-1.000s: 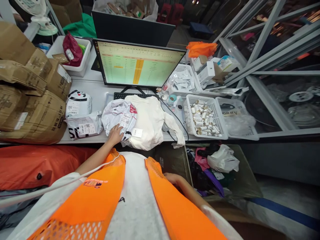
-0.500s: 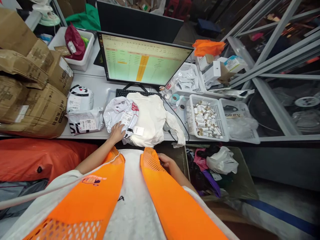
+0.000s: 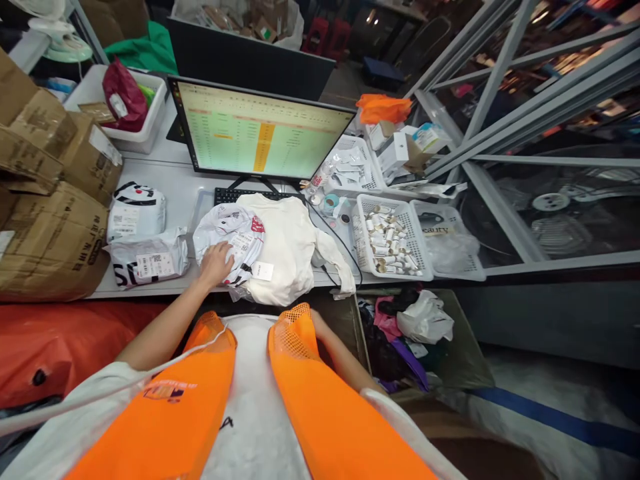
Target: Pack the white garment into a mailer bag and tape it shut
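My left hand (image 3: 217,264) lies on a white plastic mailing bag (image 3: 227,230) with a printed label, its fingers stretched over the near left side. Beside and partly under the bag, a cream long-sleeved garment (image 3: 283,247) is spread on the table, one sleeve reaching right. A white paper tag (image 3: 263,271) rests on the garment. Of my right arm only the forearm (image 3: 345,357) shows. The orange vest (image 3: 295,373) covers my right hand at the table's front edge, so its fingers are hidden.
Two white parcels (image 3: 153,257) sit at left, near stacked cardboard boxes (image 3: 55,240). A monitor (image 3: 260,133) and keyboard (image 3: 225,195) stand behind. At right is a white basket (image 3: 425,263) of small rolls. Below the edge, an open bin (image 3: 465,353) contains bags.
The view has shifted, so the table things appear further left. My left hand stays on the bag. My right hand, partly visible before, has gone behind the vest.
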### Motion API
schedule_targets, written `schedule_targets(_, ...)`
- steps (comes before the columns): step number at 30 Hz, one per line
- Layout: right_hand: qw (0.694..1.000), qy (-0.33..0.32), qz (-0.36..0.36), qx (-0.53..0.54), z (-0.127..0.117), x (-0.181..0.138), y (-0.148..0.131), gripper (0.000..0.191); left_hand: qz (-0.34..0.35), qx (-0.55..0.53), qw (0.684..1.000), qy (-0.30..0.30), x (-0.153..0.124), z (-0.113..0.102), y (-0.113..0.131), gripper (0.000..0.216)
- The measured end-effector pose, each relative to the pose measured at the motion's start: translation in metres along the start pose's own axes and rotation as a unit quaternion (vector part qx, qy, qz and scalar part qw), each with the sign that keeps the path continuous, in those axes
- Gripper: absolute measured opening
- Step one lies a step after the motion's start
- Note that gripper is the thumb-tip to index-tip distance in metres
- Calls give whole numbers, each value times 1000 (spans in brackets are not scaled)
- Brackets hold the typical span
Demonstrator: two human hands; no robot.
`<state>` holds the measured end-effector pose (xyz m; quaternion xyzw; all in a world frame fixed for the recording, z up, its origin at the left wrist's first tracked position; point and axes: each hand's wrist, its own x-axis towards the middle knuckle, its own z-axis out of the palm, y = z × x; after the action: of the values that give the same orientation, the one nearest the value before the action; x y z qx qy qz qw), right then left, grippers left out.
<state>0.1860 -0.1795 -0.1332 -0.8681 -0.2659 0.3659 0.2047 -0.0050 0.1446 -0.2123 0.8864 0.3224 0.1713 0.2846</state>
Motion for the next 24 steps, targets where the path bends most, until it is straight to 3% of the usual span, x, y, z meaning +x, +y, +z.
schedule_targets(2,997,60,24,-46,-36,31,3,22,9,13,999,44,28,-15,-13,42)
schedule_targets(4,984,142,50,-90,-76,70,8,34,-14,44,997,66,54,-23,-28,49)
schedule_targets(7,961,216,97,-141,-120,128,20,54,-96,87,991,25,76,-15,-49,75)
schedule_targets(9,950,228,136,-162,-130,157,32,62,-150,90,984,-24,76,-1,-60,91)
schedule_targets(11,944,226,163,-176,-132,173,46,60,-189,82,977,-53,68,13,-66,96)
schedule_targets(14,944,224,156,-186,-135,179,59,41,-233,79,968,-51,54,24,-71,88)
schedule_targets(17,943,249,120,-187,-143,177,46,39,-270,74,960,-30,45,22,-70,73)
schedule_targets(19,946,266,76,-167,-137,174,16,41,-279,48,959,-1,41,16,-67,63)
schedule_targets(21,963,251,-13,-92,-110,168,-28,40,-271,5,962,39,38,7,-63,54)
schedule_targets(23,977,153,-144,42,-68,160,-77,36,-260,-34,962,79,35,-6,-58,49)
schedule_targets(24,974,57,-185,115,-45,156,-99,35,-259,-45,960,97,33,-13,-56,48)
